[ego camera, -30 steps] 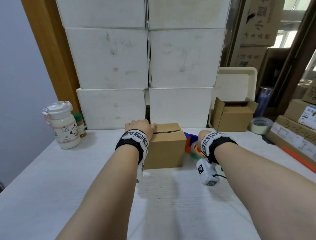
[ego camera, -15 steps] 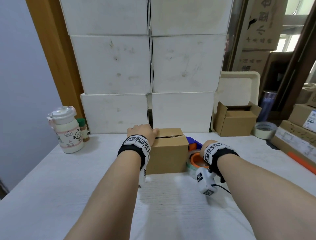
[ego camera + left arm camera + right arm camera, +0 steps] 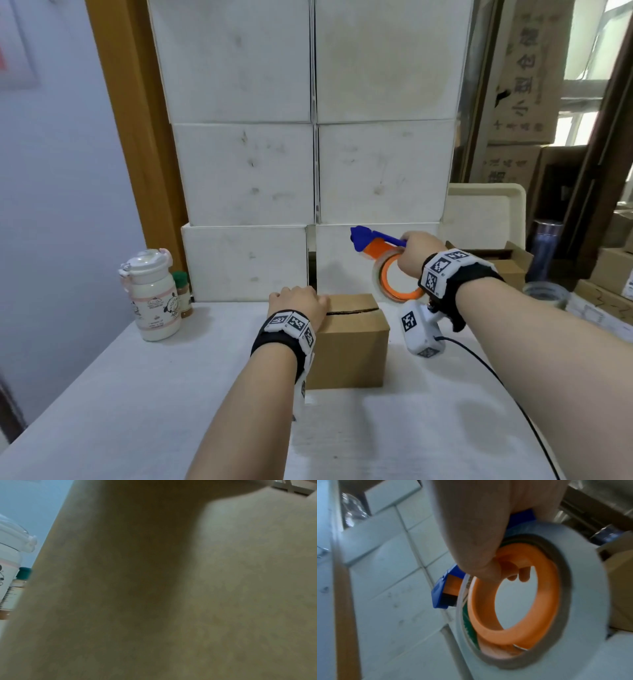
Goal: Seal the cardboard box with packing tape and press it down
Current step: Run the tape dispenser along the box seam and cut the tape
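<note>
Above the tabletop's (image 3: 137, 394) far edge, the right hand (image 3: 412, 253) grips the tape dispenser (image 3: 383, 257) up-right of the cardboard box (image 3: 349, 346) (seam running left-right); the left hand (image 3: 296, 303) rests on its left top edge, finger curl hidden.

Materials and surface finish at the packing station

The cardboard box (image 3: 349, 342) is matt brown corrugated board, its top seam bare of tape. The tape dispenser (image 3: 380, 251) is smooth moulded plastic, blue at the head and orange at the ring core (image 3: 518, 601); the tape roll (image 3: 590, 588) wound on it looks glossy and translucent. The table (image 3: 137, 411) has a pale, matt, faintly grained surface. The stacked white boxes (image 3: 239, 171) are matt and scuffed with dark marks. The white bottle (image 3: 154, 298) is smooth, slightly glossy plastic. The wristbands (image 3: 476, 281) are black cloth.
</note>
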A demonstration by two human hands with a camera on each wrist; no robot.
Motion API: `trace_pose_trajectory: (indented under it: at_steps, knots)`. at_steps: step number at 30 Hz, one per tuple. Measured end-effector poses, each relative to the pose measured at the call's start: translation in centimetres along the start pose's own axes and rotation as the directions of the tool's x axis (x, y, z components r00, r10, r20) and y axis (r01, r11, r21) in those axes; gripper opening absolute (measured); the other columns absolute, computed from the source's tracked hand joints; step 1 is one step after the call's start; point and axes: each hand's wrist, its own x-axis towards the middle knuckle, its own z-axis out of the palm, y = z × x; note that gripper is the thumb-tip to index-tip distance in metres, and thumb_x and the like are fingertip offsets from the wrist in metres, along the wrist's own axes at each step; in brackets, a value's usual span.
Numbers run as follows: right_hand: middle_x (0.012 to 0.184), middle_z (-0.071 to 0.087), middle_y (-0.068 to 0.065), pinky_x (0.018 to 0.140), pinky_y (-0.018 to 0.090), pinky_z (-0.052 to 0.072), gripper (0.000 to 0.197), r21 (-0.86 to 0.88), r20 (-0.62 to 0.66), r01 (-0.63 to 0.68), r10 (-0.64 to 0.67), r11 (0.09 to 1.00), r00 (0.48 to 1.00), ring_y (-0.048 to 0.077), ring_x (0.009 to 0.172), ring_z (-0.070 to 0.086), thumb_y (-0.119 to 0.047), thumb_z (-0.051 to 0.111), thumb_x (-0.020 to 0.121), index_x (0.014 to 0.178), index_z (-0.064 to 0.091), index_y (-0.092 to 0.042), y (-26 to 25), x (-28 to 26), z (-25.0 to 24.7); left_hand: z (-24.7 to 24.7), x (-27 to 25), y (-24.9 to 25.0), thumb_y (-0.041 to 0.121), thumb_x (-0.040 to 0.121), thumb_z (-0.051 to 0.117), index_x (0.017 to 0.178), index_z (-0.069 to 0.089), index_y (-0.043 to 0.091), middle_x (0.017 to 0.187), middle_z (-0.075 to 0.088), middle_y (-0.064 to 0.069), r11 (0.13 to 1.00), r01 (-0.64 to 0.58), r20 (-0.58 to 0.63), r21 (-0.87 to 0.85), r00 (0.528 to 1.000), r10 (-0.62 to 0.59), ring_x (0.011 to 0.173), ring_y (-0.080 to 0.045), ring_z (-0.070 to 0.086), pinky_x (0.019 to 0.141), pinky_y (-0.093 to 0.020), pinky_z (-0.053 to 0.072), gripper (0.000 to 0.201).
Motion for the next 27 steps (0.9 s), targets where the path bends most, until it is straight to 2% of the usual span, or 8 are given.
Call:
trace_pose_trajectory:
  at_steps: [4,7,10,14,16,18,19,27]
  knots:
    - [0.091,0.061,0.005,0.068,0.029,0.043,0.036,0.103,0.013,0.169,-0.171,0.980,0.985,0.023,0.080,0.056,-0.002,0.046,0.086,0.116,0.059,-0.017,-2.7,-1.0,-0.1,-0.6,-0.4,-0.1,0.040,0.093,0.033,0.110,0.067,0.023,0.111,0.067,-0.007,0.997,0.001,0.013,-0.072,1.000,0.000,0.106,-0.026,0.056,0.094,-0.036,0.037,0.041]
    - [0.110,0.063,0.008,0.073,0.027,0.041,0.043,0.112,0.046,0.273,-0.280,0.955,0.959,0.020,0.086,0.053,0.000,0.047,0.087,0.125,0.055,-0.019,-4.0,-1.8,0.5,-0.9,-0.6,-0.2,0.038,0.096,0.034,0.114,0.066,0.026,0.114,0.067,-0.005,0.991,0.009,0.015,-0.134,1.000,-0.007,0.107,-0.025,0.058,0.096,-0.035,0.039,0.039]
    - [0.117,0.062,0.007,0.076,0.026,0.041,0.046,0.096,0.070,0.314,-0.321,0.945,0.945,0.019,0.088,0.051,0.000,0.047,0.087,0.128,0.054,-0.020,-4.5,-2.0,1.3,-0.9,-0.4,-0.3,0.036,0.095,0.040,0.117,0.065,0.030,0.116,0.068,0.001,0.958,0.049,0.021,-0.283,0.999,-0.044,0.108,-0.021,0.060,0.099,-0.036,0.045,0.033]
    - [0.113,0.064,0.005,0.084,0.030,0.047,0.046,0.066,0.089,0.354,-0.359,0.933,0.929,0.023,0.097,0.059,0.001,0.047,0.085,0.125,0.055,-0.021,-4.9,-2.2,1.7,-1.0,-0.3,-1.1,0.020,0.094,0.047,0.119,0.065,0.020,0.117,0.067,-0.001,0.750,0.110,0.005,-0.652,0.990,-0.141,0.108,-0.022,0.061,0.091,-0.026,0.046,0.031]
    - [0.111,0.064,0.005,0.087,0.032,0.048,0.047,0.045,0.093,0.384,-0.386,0.922,0.918,0.024,0.099,0.060,0.002,0.047,0.084,0.124,0.055,-0.021,-5.2,-2.4,1.9,-1.3,-0.4,-1.6,0.013,0.095,0.046,0.103,0.067,0.013,0.097,0.068,-0.008,0.643,0.093,-0.031,-0.760,0.983,-0.178,0.093,-0.027,0.061,0.076,-0.024,0.044,0.023]
    - [0.112,0.064,0.005,0.087,0.032,0.047,0.048,0.004,0.103,0.422,-0.420,0.907,0.902,0.024,0.099,0.060,0.001,0.048,0.083,0.126,0.054,-0.021,-5.6,-2.7,2.2,-1.4,-0.4,-2.0,0.005,0.093,0.043,0.069,0.053,0.011,0.066,0.053,-0.007,0.615,0.090,-0.056,-0.783,0.975,-0.214,0.066,-0.024,0.048,0.057,-0.022,0.033,0.027]
    - [0.112,0.063,0.005,0.086,0.032,0.047,0.049,-0.019,0.113,0.438,-0.434,0.899,0.894,0.024,0.098,0.059,0.000,0.049,0.083,0.127,0.053,-0.022,-5.9,-2.8,2.4,-1.5,-0.6,-2.1,0.001,0.092,0.042,0.061,0.044,0.012,0.059,0.043,-0.005,0.611,0.107,-0.049,-0.784,0.971,-0.233,0.057,-0.020,0.040,0.052,-0.022,0.028,0.033]
    - [0.111,0.062,0.005,0.084,0.032,0.047,0.051,-0.041,0.113,0.455,-0.448,0.890,0.887,0.024,0.097,0.059,-0.001,0.050,0.082,0.128,0.052,-0.024,-5.9,-2.5,3.1,-1.6,-0.6,-2.2,-0.009,0.087,0.038,0.057,0.034,0.013,0.055,0.032,-0.003,0.567,0.128,-0.040,-0.814,0.961,-0.273,0.051,-0.014,0.025,0.049,-0.023,0.020,0.038]
